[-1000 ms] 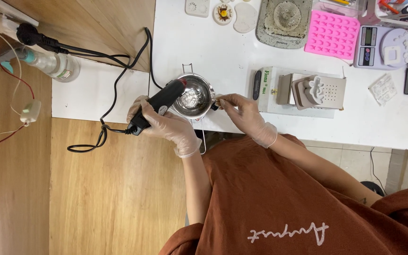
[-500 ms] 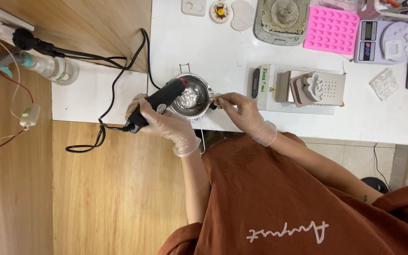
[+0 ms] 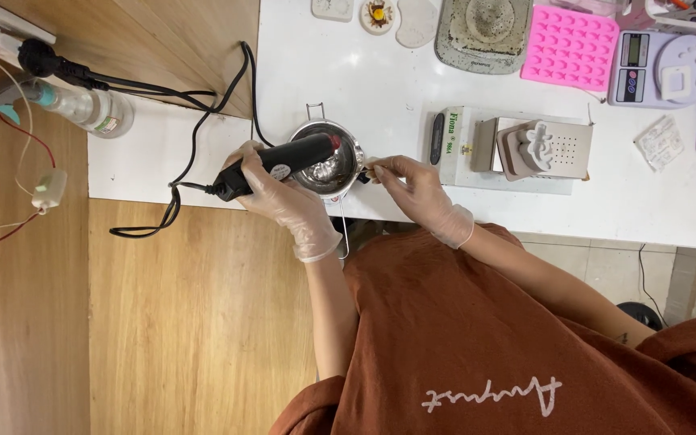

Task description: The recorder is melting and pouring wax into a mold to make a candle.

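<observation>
My left hand (image 3: 279,189), in a clear glove, grips a black corded heat tool (image 3: 279,161) whose nozzle end points into a small round metal pot (image 3: 333,165) on the white table (image 3: 380,89). My right hand (image 3: 416,193), also gloved, pinches the pot's rim or handle at its right side. The pot holds a pale, shiny substance. A thin wire handle (image 3: 343,229) hangs from the pot over the table edge.
A box with a white moulded piece (image 3: 537,149) lies right of the pot. A pink silicone mould (image 3: 569,44), a digital scale (image 3: 658,68), a grey dish (image 3: 485,28) and small pieces sit at the back. A clear bottle (image 3: 90,109) and black cable (image 3: 195,137) lie left.
The view shifted slightly; both hands keep their hold at the pot and the heat tool stays aimed into it.
</observation>
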